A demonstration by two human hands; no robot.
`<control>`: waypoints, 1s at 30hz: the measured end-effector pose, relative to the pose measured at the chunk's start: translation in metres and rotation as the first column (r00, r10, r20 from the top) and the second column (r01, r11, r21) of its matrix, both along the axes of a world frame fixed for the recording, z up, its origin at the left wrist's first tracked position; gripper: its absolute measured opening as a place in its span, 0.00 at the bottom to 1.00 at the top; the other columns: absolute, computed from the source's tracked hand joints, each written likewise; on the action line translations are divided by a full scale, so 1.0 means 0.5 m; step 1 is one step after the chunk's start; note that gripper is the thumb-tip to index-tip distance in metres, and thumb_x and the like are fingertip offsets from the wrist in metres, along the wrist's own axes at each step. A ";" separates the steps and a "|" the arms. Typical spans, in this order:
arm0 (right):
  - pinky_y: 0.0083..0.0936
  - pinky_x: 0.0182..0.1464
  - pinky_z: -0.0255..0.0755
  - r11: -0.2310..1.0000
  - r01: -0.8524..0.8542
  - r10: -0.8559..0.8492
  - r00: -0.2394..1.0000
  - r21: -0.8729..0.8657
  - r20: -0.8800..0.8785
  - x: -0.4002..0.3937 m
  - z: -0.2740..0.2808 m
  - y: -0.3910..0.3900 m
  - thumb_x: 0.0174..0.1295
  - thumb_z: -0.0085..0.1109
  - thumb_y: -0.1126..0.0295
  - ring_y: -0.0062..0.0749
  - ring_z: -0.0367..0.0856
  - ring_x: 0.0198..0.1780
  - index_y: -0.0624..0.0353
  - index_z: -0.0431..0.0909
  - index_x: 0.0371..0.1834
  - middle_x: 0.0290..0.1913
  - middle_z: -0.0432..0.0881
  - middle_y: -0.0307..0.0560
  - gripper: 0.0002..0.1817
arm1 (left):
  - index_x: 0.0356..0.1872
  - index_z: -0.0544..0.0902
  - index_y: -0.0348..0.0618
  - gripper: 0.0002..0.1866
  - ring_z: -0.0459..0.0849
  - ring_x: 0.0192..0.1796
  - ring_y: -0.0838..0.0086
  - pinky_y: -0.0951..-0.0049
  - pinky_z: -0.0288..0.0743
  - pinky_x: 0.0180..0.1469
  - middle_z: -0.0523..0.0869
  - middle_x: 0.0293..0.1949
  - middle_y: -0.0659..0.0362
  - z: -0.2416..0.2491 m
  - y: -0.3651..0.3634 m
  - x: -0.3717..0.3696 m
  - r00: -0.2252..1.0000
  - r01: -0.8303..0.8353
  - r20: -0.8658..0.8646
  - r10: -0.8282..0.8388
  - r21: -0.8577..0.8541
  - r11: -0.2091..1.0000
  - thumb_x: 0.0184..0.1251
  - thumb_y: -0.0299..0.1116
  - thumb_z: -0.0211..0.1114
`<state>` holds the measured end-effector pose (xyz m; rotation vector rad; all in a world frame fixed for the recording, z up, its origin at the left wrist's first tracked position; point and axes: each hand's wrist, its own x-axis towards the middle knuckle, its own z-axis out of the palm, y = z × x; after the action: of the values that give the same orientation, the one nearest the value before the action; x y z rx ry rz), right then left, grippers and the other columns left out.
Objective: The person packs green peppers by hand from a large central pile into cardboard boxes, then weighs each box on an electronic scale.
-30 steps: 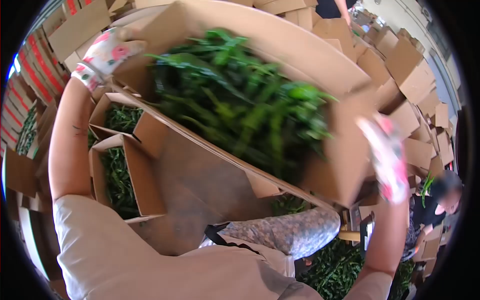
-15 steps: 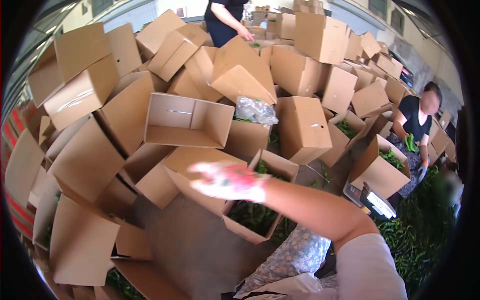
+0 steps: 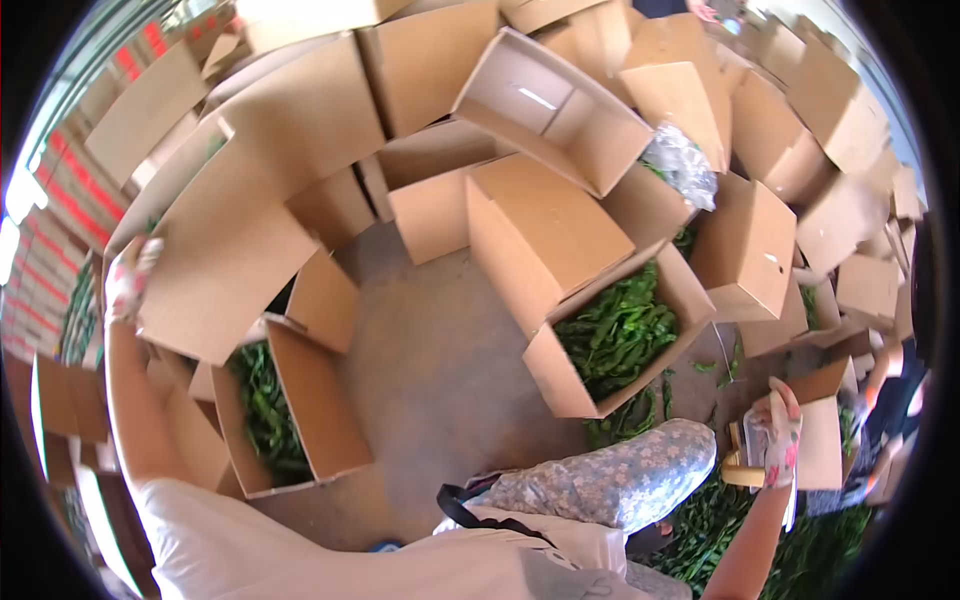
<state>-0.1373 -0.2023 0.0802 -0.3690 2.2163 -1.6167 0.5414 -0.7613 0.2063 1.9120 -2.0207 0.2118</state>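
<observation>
My left hand (image 3: 130, 282), in a white glove with red patches, is at the far left. Its fingers close on the edge of a large cardboard box (image 3: 225, 245) with a raised flap. Just below that box stands an open box of green peppers (image 3: 262, 415). At the right, my right hand (image 3: 780, 437), gloved in a similar pattern, has bent fingers beside a pale device with a yellowish part (image 3: 742, 470). What it grips there is too unclear to name. Between the hands, another open box holds long green peppers (image 3: 622, 330).
Cardboard boxes (image 3: 550, 215) crowd the far side, and a clear plastic bag (image 3: 682, 165) lies among them. Loose peppers (image 3: 705, 530) cover the ground at the lower right. Another person's arm (image 3: 880, 375) shows at the right edge. My floral-covered knee (image 3: 640, 475) is near the bottom.
The view has swung left and down. One gloved hand was stretched over the middle boxes; now both hands are in view, the left on a box edge, the right by the device.
</observation>
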 end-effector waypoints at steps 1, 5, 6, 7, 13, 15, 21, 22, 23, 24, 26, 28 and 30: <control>0.10 0.25 0.68 0.999 -0.042 0.042 0.999 -0.020 0.005 -0.036 -0.027 0.038 0.65 0.48 0.70 0.23 0.76 0.25 0.64 0.66 0.62 0.31 0.77 0.47 0.22 | 0.60 0.72 0.39 0.33 0.75 0.60 0.56 0.65 0.66 0.62 0.80 0.53 0.45 -0.022 -0.005 -0.004 0.978 0.031 0.207 -0.005 -0.123 0.992 0.60 0.52 0.63; 0.13 0.25 0.68 0.984 -0.101 0.105 0.994 -0.149 0.018 -0.044 -0.046 0.045 0.64 0.48 0.70 0.22 0.75 0.25 0.62 0.67 0.62 0.31 0.78 0.46 0.22 | 0.60 0.72 0.39 0.33 0.80 0.53 0.56 0.64 0.72 0.55 0.81 0.51 0.45 -0.049 -0.025 0.000 0.982 0.031 0.191 -0.011 -0.102 0.994 0.57 0.48 0.67; 0.14 0.25 0.68 0.985 -0.105 0.106 0.994 -0.136 -0.001 -0.032 -0.043 0.039 0.65 0.48 0.70 0.21 0.74 0.25 0.62 0.68 0.61 0.31 0.78 0.45 0.21 | 0.60 0.72 0.39 0.33 0.80 0.53 0.56 0.64 0.72 0.55 0.81 0.51 0.45 -0.052 -0.027 0.003 0.982 0.034 0.187 -0.015 -0.100 0.994 0.57 0.48 0.67; 0.14 0.25 0.68 0.986 -0.097 0.097 0.995 -0.136 -0.004 -0.013 -0.036 0.028 0.65 0.48 0.70 0.21 0.74 0.25 0.62 0.68 0.61 0.31 0.78 0.45 0.21 | 0.60 0.72 0.39 0.32 0.80 0.53 0.57 0.64 0.72 0.54 0.81 0.50 0.45 -0.051 -0.030 -0.003 0.980 -0.046 0.184 0.072 -0.142 0.989 0.58 0.47 0.66; 0.20 0.32 0.71 0.961 -0.076 0.151 0.949 0.264 -0.278 0.103 0.012 -0.003 0.63 0.51 0.71 0.24 0.78 0.30 0.65 0.78 0.47 0.30 0.81 0.45 0.13 | 0.66 0.64 0.39 0.31 0.72 0.62 0.56 0.63 0.65 0.64 0.72 0.62 0.45 -0.172 -0.315 0.168 0.997 -0.075 -0.039 0.069 -0.213 0.974 0.65 0.44 0.57; 0.25 0.37 0.73 0.960 -0.056 0.169 0.899 0.276 -0.405 0.124 0.018 0.008 0.61 0.52 0.70 0.31 0.81 0.34 0.65 0.79 0.46 0.32 0.82 0.50 0.13 | 0.66 0.63 0.38 0.31 0.73 0.62 0.54 0.61 0.68 0.62 0.71 0.63 0.44 -0.157 -0.319 0.129 0.986 -0.164 0.014 0.166 -0.108 0.981 0.66 0.43 0.55; 0.30 0.40 0.75 0.967 -0.049 0.140 0.922 0.250 -0.361 0.091 0.057 0.002 0.60 0.55 0.66 0.38 0.83 0.36 0.65 0.77 0.50 0.35 0.83 0.57 0.17 | 0.66 0.65 0.45 0.31 0.75 0.59 0.58 0.61 0.70 0.59 0.74 0.59 0.47 -0.090 -0.178 -0.027 0.956 -0.258 0.108 0.272 -0.128 0.958 0.61 0.35 0.64; 0.32 0.40 0.75 0.969 -0.012 0.140 0.850 0.249 -0.507 0.076 0.083 -0.010 0.60 0.55 0.65 0.44 0.84 0.36 0.63 0.75 0.53 0.34 0.83 0.60 0.20 | 0.65 0.66 0.46 0.30 0.72 0.61 0.58 0.61 0.68 0.61 0.72 0.61 0.48 -0.090 -0.160 -0.063 0.945 -0.207 0.186 0.267 -0.290 0.934 0.61 0.36 0.63; 0.35 0.41 0.74 0.963 0.012 0.165 0.768 0.271 -0.619 0.046 0.102 -0.018 0.60 0.55 0.62 0.51 0.83 0.38 0.61 0.72 0.56 0.34 0.81 0.63 0.22 | 0.65 0.67 0.47 0.29 0.70 0.63 0.58 0.61 0.66 0.64 0.71 0.62 0.49 -0.091 -0.143 -0.099 0.925 -0.142 0.260 0.276 -0.439 0.887 0.61 0.36 0.63; 0.28 0.40 0.74 0.919 0.040 0.209 0.792 0.391 -0.573 0.030 0.146 -0.028 0.62 0.55 0.64 0.34 0.80 0.34 0.61 0.67 0.62 0.34 0.82 0.52 0.25 | 0.64 0.68 0.47 0.28 0.69 0.64 0.58 0.61 0.64 0.65 0.70 0.63 0.50 -0.098 -0.127 -0.145 0.963 -0.044 0.208 0.172 -0.507 0.861 0.62 0.36 0.62; 0.36 0.43 0.74 0.842 0.173 0.303 0.631 0.511 -0.714 -0.024 0.198 -0.034 0.60 0.54 0.61 0.51 0.81 0.39 0.57 0.61 0.67 0.34 0.81 0.61 0.31 | 0.61 0.70 0.48 0.24 0.68 0.65 0.58 0.60 0.63 0.67 0.68 0.65 0.51 -0.112 -0.087 -0.257 0.981 0.175 0.168 -0.094 -0.579 0.796 0.63 0.34 0.60; 0.45 0.41 0.72 0.736 0.361 0.304 0.579 0.572 -0.757 -0.077 0.252 -0.022 0.57 0.54 0.58 0.57 0.79 0.38 0.53 0.59 0.67 0.31 0.80 0.60 0.33 | 0.58 0.72 0.44 0.23 0.71 0.61 0.58 0.63 0.66 0.64 0.73 0.58 0.50 -0.164 -0.035 -0.382 0.855 0.439 0.022 -0.519 -0.566 0.698 0.60 0.26 0.61; 0.39 0.40 0.75 0.718 0.541 0.205 0.438 0.438 -0.876 -0.168 0.268 0.022 0.57 0.52 0.61 0.51 0.81 0.37 0.61 0.64 0.56 0.32 0.81 0.58 0.25 | 0.55 0.74 0.40 0.21 0.74 0.58 0.55 0.62 0.67 0.62 0.76 0.53 0.48 -0.204 0.044 -0.511 0.702 0.627 -0.004 -0.712 -0.471 0.620 0.58 0.27 0.63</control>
<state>-0.2215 -0.1913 0.2142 -0.9493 3.5630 -0.4273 0.2858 -0.7395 0.1043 0.7708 -2.1654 0.2434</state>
